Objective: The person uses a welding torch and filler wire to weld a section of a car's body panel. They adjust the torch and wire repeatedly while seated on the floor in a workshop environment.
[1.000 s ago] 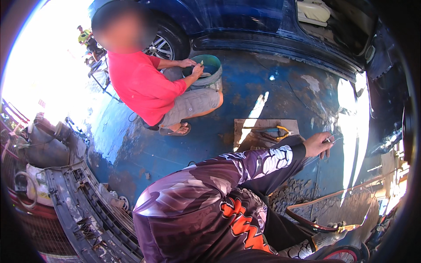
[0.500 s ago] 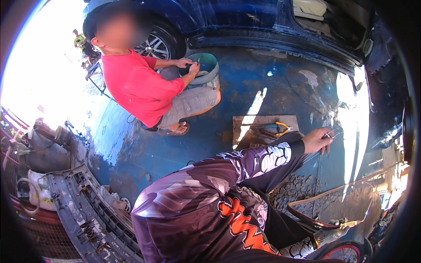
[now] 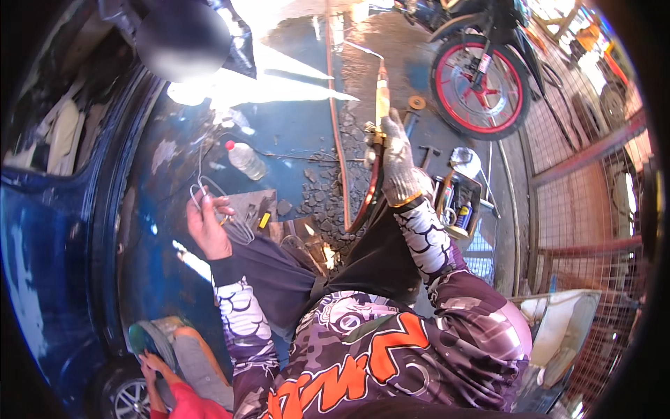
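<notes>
My right hand (image 3: 399, 164), in a grey knit glove, is wrapped round a brass gas torch (image 3: 382, 101). The torch's thin bent tip points away from me, and a hose (image 3: 366, 202) hangs from its back end toward my lap. My bare left hand (image 3: 208, 222) pinches a loosely coiled thin metal wire (image 3: 243, 233), whose loops stick up above the fingers and hang beside my knee. The two hands are well apart, and the wire does not touch the torch. Below the left hand lies a flat board (image 3: 251, 202) with a yellow item (image 3: 264, 221) on it.
A clear plastic bottle (image 3: 246, 160) with a red cap stands ahead. Dark rubble (image 3: 317, 185) and a long hose (image 3: 336, 119) lie between my hands. A motorcycle wheel (image 3: 480, 85), hammer (image 3: 430, 153) and tool tray (image 3: 457, 202) are right; a blue car (image 3: 56, 265) and a person's arms (image 3: 157, 377) are left.
My view has swung to the right, so the car and the person now sit at the left. The torch has come from the lower right edge into full view. Both hands keep their hold.
</notes>
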Motion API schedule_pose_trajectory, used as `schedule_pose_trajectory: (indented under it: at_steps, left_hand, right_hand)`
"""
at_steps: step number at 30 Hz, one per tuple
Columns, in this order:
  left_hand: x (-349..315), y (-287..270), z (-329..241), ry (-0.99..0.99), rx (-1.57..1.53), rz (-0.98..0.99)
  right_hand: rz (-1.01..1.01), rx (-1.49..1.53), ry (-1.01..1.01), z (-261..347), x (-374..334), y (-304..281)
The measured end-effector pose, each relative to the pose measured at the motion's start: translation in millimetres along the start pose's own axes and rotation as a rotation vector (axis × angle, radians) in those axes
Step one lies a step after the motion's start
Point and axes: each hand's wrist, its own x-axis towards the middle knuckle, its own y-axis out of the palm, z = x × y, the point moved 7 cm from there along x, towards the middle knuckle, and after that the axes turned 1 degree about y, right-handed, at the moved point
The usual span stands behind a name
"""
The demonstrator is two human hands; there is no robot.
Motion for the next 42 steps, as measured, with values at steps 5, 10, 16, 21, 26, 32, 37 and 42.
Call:
schedule_pose_trajectory:
  at_steps: [5, 10, 16, 21, 26, 32, 37, 42]
  left_hand:
    - [-10, -7, 4, 0.009, -0.006, -0.025]
    - [-15, -8, 5, 0.020, -0.009, -0.034]
    - [-20, -8, 5, 0.023, -0.017, -0.020]
    - [-23, -9, 6, 0.030, -0.015, -0.042]
    - [-26, 4, -3, 0.046, -0.017, 0.006]
    - [-18, 73, 27, -0.258, 0.153, 0.277]
    - [2, 147, 69, -0.183, 0.567, 0.597]
    - [10, 186, 120, -0.219, 0.701, 0.861]
  right_hand:
    - [-0.031, 0.056, 0.009, -5, 0, -13]
    - [-0.035, 0.040, 0.002, -9, 0, -22]
    - [-0.017, 0.103, -0.010, -10, 0, -22]
    - [-0.002, 0.054, 0.025, -7, -2, -23]
    - [0.012, 0.067, 0.024, -3, -5, -21]
    - [-0.073, 0.086, 0.028, 0, -10, -24]
    - [-0.225, -0.002, 0.068, 5, -4, -22]
    - [-0.364, -0.113, 0.280, -10, 21, -26]
